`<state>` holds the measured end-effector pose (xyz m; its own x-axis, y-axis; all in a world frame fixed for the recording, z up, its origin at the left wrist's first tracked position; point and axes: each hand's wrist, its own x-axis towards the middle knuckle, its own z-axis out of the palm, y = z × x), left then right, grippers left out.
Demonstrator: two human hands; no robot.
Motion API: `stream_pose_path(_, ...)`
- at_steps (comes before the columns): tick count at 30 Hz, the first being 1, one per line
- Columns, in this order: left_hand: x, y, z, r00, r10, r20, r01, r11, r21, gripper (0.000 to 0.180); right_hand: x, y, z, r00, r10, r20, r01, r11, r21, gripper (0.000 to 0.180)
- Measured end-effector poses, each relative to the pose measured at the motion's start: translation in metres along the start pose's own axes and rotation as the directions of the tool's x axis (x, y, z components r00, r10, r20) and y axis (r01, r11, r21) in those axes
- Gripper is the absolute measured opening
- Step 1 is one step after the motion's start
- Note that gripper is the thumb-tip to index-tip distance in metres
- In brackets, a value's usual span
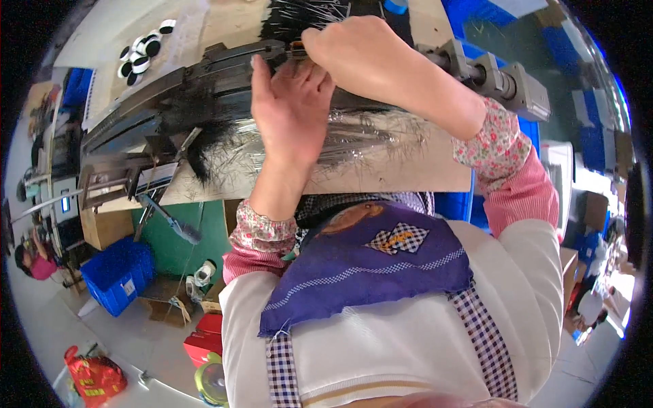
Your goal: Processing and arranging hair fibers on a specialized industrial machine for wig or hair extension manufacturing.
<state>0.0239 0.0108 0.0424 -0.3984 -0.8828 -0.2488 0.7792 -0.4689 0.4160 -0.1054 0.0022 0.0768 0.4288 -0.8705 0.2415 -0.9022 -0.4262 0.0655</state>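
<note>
My right hand [357, 51] is closed over the middle of a long dark metal fixture [235, 54] on the bench. What its fingers hold is hidden; a small orange-edged part [297, 47] shows beside the thumb. Just left of it and partly under it is my left hand [292, 102], palm up. Its thumb stands apart and its fingers are bent, with the tips partly covered by the right hand. I see nothing in its palm. Thin silvery wires or bristles [360, 139] lie loose below both hands. Dark bristles [204, 112] gather left of the left hand.
Metal shaft blocks [486, 78] extend to the right. White-and-black round pieces [141, 58] sit at the far left of the bench. More wires lie on black material [299, 17] at the back. A small framed stand [153, 177] and blue bin [119, 275] are at left.
</note>
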Motion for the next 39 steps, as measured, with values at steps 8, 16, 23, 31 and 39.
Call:
stream_pose_path(8, 0.012, -0.006, -0.026, 0.997, -0.061, 0.041, 0.058, 0.996, 0.072, 0.03, -0.048, -0.001, 0.002, 0.996, 0.085, -0.021, -0.077, 0.965, 0.25, 0.021)
stream_pose_path(16, 0.014, -0.076, -0.032, 0.999, 0.042, -0.027, -0.041, 0.998, 0.042, 0.03, -0.139, -0.011, 0.093, 0.961, 0.127, 0.245, -0.23, 0.859, 0.457, 0.028)
stream_pose_path(23, -0.074, -0.009, -0.064, 0.943, -0.033, 0.331, -0.118, 0.897, 0.426, 0.053, -0.136, -0.006, 0.097, 0.941, 0.126, 0.314, -0.277, 0.819, 0.503, 0.022)
stream_pose_path(31, -0.174, 0.187, -0.247, 0.452, 0.858, 0.242, 0.763, -0.513, 0.394, 0.083, -0.145, -0.003, 0.075, 0.951, 0.262, 0.163, -0.287, 0.555, 0.781, 0.013)
stream_pose_path(39, -0.157, 0.144, -0.247, 0.397, 0.909, 0.128, 0.603, -0.364, 0.71, 0.075, -0.151, 0.002, 0.055, 0.918, 0.353, 0.179, -0.37, 0.604, 0.706, 0.019)
